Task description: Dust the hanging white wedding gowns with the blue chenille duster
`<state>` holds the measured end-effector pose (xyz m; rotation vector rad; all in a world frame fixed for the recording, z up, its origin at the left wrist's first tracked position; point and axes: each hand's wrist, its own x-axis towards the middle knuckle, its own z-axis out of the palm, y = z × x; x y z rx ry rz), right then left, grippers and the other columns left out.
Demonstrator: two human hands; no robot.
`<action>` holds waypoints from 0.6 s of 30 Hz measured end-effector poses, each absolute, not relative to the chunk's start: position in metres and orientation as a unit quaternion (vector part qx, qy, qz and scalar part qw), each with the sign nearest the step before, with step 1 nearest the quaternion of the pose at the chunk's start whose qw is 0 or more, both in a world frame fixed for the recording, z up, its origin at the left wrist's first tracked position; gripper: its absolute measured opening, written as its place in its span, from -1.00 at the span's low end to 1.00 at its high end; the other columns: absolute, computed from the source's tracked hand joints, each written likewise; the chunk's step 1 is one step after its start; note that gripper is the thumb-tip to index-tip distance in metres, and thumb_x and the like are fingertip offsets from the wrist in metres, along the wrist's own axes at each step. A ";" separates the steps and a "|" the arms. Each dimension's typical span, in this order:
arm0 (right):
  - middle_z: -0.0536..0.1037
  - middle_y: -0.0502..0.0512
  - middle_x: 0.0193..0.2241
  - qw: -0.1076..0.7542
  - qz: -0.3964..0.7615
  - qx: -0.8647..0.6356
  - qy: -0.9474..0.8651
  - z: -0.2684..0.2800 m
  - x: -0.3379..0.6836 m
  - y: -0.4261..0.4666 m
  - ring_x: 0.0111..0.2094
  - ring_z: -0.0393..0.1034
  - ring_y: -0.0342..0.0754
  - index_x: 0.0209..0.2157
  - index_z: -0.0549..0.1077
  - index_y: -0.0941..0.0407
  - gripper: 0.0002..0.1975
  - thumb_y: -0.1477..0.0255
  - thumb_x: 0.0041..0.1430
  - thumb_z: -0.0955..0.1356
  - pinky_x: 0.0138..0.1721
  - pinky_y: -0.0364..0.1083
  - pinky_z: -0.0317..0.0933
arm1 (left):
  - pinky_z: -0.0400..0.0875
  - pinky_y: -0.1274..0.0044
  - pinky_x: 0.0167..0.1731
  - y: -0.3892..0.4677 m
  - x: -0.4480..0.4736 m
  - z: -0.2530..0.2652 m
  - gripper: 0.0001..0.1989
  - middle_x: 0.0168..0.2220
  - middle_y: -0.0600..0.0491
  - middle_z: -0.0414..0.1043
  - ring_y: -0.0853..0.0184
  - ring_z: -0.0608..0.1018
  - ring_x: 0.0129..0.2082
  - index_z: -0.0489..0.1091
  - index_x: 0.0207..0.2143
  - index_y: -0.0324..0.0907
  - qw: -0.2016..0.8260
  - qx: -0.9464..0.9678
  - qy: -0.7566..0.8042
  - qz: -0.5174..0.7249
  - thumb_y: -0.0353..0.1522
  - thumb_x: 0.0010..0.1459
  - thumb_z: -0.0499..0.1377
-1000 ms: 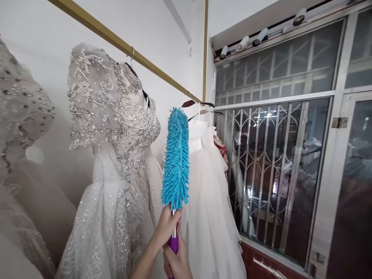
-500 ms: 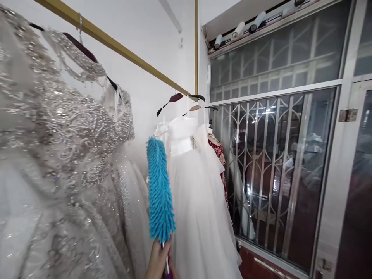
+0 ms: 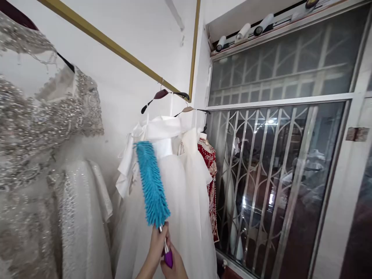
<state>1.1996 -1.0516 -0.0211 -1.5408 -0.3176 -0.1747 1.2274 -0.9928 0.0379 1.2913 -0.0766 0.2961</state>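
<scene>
**dustbunny_22:** So which bit of the job is this? Both hands are at the bottom of the shot. The left hand (image 3: 155, 248) has its fingers (image 3: 163, 232) wrapped round the metal shaft just under the fluffy head, and the right hand (image 3: 176, 267) is closed on the purple grip (image 3: 167, 259) below it. Nothing loose there, both are clamped on.

**racksnrails:** Looks like mid-dusting to me. The blue duster (image 3: 151, 183) leans up and to the left, and its head lies right against the front of the plain white gown (image 3: 186, 186), about at the bodice. I can't tell if it's pressing in or just brushing.

**dustbunny_22:** And next?

**racksnrails:** My guess is a light pass down that tulle, so easy pressure and no snagging. To the left hangs the beaded gown (image 3: 43, 128), and all those sequins would catch the fibres. Just behind the white one is a red embroidered dress (image 3: 209, 170).

**dustbunny_22:** All on hangers (image 3: 164, 95) off the gold rail (image 3: 116, 48), with the barred window (image 3: 276, 174) past them on the right.
</scene>
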 end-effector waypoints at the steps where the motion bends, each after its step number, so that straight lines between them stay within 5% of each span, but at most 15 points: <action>1: 0.38 -0.04 -0.50 0.674 -0.065 -0.715 -0.176 -0.011 1.199 -1.063 -0.58 0.07 -0.21 -0.02 0.31 0.18 -0.40 0.66 -0.22 0.20 -0.50 -0.18 0.07 | 0.01 0.64 -0.79 -0.999 1.226 0.040 -0.63 -0.84 0.30 0.05 0.54 0.14 -0.86 0.04 -0.68 -0.11 0.798 0.582 -0.041 0.149 -0.09 -0.11 0.11; 8: 0.41 0.01 -0.41 0.673 -0.113 -0.701 -0.208 0.033 1.202 -1.105 -0.44 0.21 -0.19 -0.03 0.29 0.20 -0.50 0.65 -0.09 0.19 -0.31 -0.19 0.16 | 0.08 0.64 -0.72 -1.038 1.236 0.069 -0.65 -0.84 0.27 0.09 0.54 0.18 -0.82 0.08 -0.70 -0.13 0.802 0.569 -0.127 0.127 -0.20 -0.01 0.11; 13: 0.28 -0.15 -0.61 0.661 -0.014 -0.733 -0.162 -0.003 1.222 -1.127 -0.70 0.08 -0.26 -0.09 0.32 0.14 -0.51 0.63 -0.14 0.18 -0.69 -0.25 0.01 | -0.01 0.66 -0.79 -1.054 1.257 0.030 -0.62 -0.84 0.27 0.10 0.54 0.16 -0.83 0.10 -0.69 -0.14 0.810 0.575 -0.041 0.112 -0.12 -0.07 0.15; 18: 0.37 -0.08 -0.51 0.562 -0.091 -0.795 -0.210 0.020 1.238 -1.165 -0.49 0.19 -0.21 -0.31 0.41 0.13 -0.69 0.64 -0.13 0.20 -0.43 -0.22 0.05 | 0.02 0.64 -0.74 -1.072 1.268 0.038 -0.62 -0.81 0.25 0.09 0.52 0.15 -0.78 0.07 -0.71 -0.13 0.840 0.525 -0.096 0.100 -0.18 0.03 0.09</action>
